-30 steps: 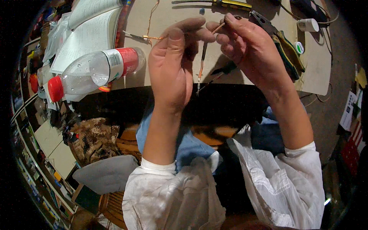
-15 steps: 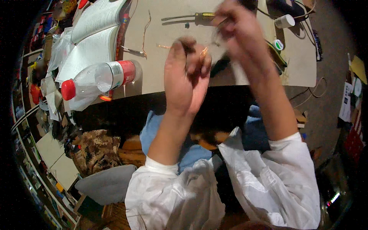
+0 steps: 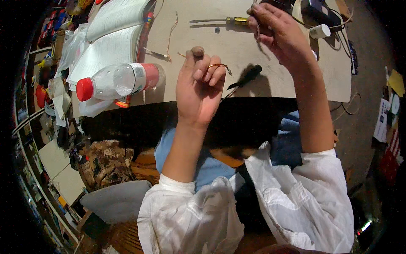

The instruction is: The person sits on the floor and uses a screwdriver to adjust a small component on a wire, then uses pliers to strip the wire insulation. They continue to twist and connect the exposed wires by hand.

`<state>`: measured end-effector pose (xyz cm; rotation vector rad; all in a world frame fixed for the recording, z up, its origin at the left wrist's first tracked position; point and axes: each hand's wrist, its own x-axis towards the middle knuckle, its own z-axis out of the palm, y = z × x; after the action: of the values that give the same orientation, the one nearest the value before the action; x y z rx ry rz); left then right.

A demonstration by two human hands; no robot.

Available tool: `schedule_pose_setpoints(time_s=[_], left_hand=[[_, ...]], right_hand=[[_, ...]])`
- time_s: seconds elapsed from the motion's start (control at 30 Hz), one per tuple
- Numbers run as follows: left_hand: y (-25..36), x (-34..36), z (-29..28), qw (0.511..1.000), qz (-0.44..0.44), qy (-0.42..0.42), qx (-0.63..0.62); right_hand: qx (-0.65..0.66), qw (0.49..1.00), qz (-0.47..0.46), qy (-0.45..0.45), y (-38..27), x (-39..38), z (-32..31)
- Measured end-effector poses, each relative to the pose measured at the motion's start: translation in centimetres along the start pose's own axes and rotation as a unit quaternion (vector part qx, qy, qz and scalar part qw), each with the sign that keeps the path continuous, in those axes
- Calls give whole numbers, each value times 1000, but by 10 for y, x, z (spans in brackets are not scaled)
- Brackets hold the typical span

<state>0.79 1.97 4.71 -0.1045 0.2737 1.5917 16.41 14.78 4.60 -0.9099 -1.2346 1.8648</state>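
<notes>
My left hand (image 3: 198, 91) is above the table's front edge, its fingers curled around a thin copper-coloured wire (image 3: 218, 65) whose dark twisted end sticks out to the right. Farther away on the right, my right hand (image 3: 281, 36) pinches a thin brownish strand (image 3: 262, 48) that dangles below the fingers. Beside that hand lies a flat screwdriver (image 3: 211, 20) with a yellow and black handle, partly hidden by the fingers. Between the hands, near the table's edge, rests a dark-handled tool (image 3: 250, 75). Another thin brown wire (image 3: 172, 34) lies to the left.
A clear plastic bottle (image 3: 122, 80) with a red cap lies on its side at the left, in front of an open book (image 3: 110, 46). At the far right are a small white container (image 3: 319, 31), a black box (image 3: 317, 12) and cables. The table (image 3: 203, 38) is pale.
My right hand has moved up and away from my left hand, with the strand now hanging from it. The dark-handled tool has come into fuller view. My left hand keeps the copper-coloured wire.
</notes>
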Motion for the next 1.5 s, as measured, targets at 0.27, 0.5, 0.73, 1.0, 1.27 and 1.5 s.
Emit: schedule_pose_setpoints(time_s=[0.27,0.5,0.73,1.0,1.27,1.5], left_hand=[[6,0,-1,999,12,31,-8],[8,2,-4,999,24,39,11],[1,2,-6,989,30,121,85],[1,-2,-9,981,22,86,174],[24,-2,-12,997,43,62,35],[28,-2,-6,1000,20,-3,4]], right_hand=[[278,953,109,-51,18,7,0],[15,999,17,33,14,4,8],[-371,914,-163,27,19,-2,20],[-538,827,-149,-70,15,-6,18],[-375,920,-49,-101,-21,-16,1],[-330,883,47,-331,-17,-28,7]])
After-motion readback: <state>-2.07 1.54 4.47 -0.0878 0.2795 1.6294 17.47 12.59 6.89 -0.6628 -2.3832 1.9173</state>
